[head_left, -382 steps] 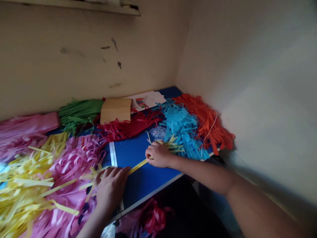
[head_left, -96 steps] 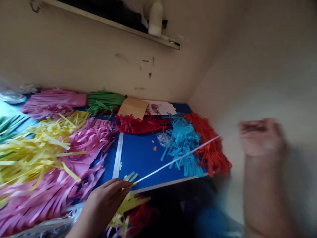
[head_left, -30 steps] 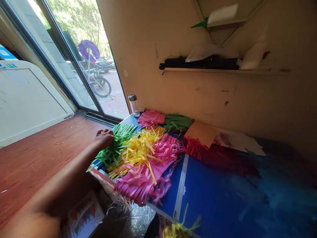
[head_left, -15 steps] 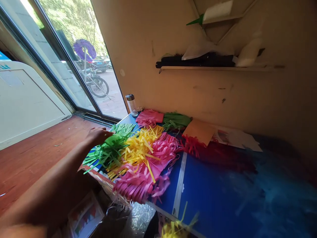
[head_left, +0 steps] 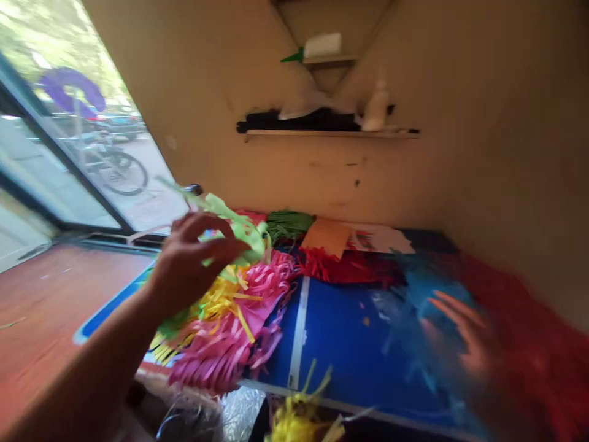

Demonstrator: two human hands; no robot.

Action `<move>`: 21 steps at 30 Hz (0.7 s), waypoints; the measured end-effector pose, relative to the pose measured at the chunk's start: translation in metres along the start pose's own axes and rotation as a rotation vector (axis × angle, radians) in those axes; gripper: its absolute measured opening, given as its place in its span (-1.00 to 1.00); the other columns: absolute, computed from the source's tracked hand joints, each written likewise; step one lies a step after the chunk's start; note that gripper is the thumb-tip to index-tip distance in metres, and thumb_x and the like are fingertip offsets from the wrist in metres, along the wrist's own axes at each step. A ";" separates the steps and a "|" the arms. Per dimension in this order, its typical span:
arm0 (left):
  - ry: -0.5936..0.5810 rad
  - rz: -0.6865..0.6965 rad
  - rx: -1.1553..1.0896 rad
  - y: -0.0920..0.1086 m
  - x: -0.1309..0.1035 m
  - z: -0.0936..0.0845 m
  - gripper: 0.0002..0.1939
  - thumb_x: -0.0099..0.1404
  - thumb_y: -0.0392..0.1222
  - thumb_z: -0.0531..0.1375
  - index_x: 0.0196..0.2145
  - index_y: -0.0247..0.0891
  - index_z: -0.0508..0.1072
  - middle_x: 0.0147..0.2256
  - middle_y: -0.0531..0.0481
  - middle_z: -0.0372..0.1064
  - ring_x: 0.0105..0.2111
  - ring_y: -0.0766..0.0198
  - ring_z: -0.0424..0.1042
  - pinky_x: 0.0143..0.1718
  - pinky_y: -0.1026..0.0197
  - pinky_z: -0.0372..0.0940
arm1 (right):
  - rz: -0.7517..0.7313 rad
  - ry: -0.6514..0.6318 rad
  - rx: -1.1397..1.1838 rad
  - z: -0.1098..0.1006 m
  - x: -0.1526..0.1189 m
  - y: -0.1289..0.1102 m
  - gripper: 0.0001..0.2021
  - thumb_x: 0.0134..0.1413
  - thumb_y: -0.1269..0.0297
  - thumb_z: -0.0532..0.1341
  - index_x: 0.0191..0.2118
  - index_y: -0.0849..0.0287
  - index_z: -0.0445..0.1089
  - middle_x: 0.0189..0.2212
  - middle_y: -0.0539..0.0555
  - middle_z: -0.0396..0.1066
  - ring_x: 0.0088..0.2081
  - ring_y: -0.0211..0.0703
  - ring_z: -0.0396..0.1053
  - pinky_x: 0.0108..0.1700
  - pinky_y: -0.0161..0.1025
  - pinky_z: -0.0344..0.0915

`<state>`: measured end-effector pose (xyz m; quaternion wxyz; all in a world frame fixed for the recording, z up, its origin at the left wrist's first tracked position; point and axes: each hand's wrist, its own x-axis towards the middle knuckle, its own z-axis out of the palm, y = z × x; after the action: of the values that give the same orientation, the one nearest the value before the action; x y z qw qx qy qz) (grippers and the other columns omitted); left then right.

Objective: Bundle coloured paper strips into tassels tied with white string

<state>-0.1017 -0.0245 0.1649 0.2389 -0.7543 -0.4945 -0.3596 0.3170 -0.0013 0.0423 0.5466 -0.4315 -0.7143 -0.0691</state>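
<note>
- Head view, left of centre: my left hand (head_left: 186, 258) pinches a pale green bundle of fringed, paper-like strips (head_left: 251, 238), raised over the tabletop (head_left: 340, 344).
- Right of the frame: my right hand (head_left: 460, 334) is blurred, fingers spread, nothing seen in its grasp; it's over or beside the bright blue fringed heap (head_left: 430, 283), and I can't tell whether they touch.
- Below the green bundle lie yellow curled strips (head_left: 221, 301) and a pink fringed stack (head_left: 218, 356).
- To handle this well, I'd pinch lightly near the solid edge, lift high enough to clear the yellow strips, and avoid creasing the fringe.
- Lettering: none I can read on the white printed sheet (head_left: 386, 238), centre right, or the white bottle (head_left: 376, 112), upper right.
</note>
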 end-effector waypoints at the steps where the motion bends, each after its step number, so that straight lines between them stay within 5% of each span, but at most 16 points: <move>1: -0.081 0.115 -0.057 0.019 0.001 0.014 -0.80 0.36 -0.06 0.18 -0.36 -0.05 0.59 -0.28 0.08 0.41 -0.22 0.25 0.34 -0.09 0.08 0.24 | -0.055 -0.029 0.016 0.007 -0.001 -0.008 -0.78 0.18 0.19 0.27 -0.06 0.07 0.45 -0.11 0.16 0.48 -0.10 0.03 0.47 -0.04 0.00 0.40; 4: -0.210 0.279 -0.218 0.060 -0.003 0.057 -0.80 0.40 -0.15 0.11 -0.23 -0.03 0.56 -0.20 0.00 0.37 -0.18 0.19 0.33 -0.14 0.09 0.21 | -0.127 -0.097 0.164 0.029 0.000 -0.041 -0.72 0.21 0.35 0.20 0.04 0.08 0.35 -0.07 0.14 0.47 -0.03 -0.05 0.43 -0.01 -0.06 0.39; 8: -0.310 0.306 -0.372 0.078 -0.008 0.106 -0.81 0.40 -0.17 0.10 -0.19 -0.01 0.53 -0.17 -0.01 0.34 -0.15 0.17 0.33 -0.14 0.10 0.21 | -0.118 -0.146 0.220 0.051 0.008 -0.063 -0.57 0.18 0.31 0.16 0.17 0.14 0.24 0.10 0.21 0.38 0.12 -0.03 0.32 0.13 0.00 0.25; 12: -0.364 0.296 -0.449 0.086 -0.011 0.133 -0.80 0.41 -0.13 0.09 -0.20 0.04 0.53 -0.18 0.00 0.33 -0.17 0.17 0.35 -0.15 0.09 0.25 | -0.027 -0.342 0.289 0.063 0.006 -0.045 -0.84 0.22 0.23 0.18 -0.15 0.07 0.46 -0.19 0.02 0.57 -0.09 -0.14 0.47 0.13 -0.06 0.15; 17: -0.125 -0.057 -0.471 0.129 -0.034 0.140 -0.53 0.34 -0.11 0.15 0.18 -0.11 0.28 0.05 -0.17 0.27 0.06 0.01 0.31 0.02 -0.06 0.29 | 0.175 -0.344 0.194 0.072 -0.004 -0.031 -0.82 0.23 0.24 0.24 -0.40 0.12 0.47 -0.41 -0.04 0.55 -0.31 -0.22 0.46 -0.12 -0.20 0.15; 21: -0.005 -0.170 -0.563 0.163 -0.052 0.157 -0.58 0.34 -0.21 0.12 0.14 -0.21 0.28 0.06 -0.19 0.32 0.08 0.09 0.34 0.06 0.02 0.31 | 0.023 -0.380 0.023 0.069 -0.006 -0.038 -0.84 0.25 0.25 0.21 -0.36 0.13 0.45 -0.39 -0.02 0.54 -0.28 -0.17 0.42 -0.07 -0.13 0.06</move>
<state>0.0834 -0.0067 0.0255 -0.0120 -0.7477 -0.4375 -0.4994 0.2410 0.0113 0.0238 0.4074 -0.4388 -0.8004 0.0281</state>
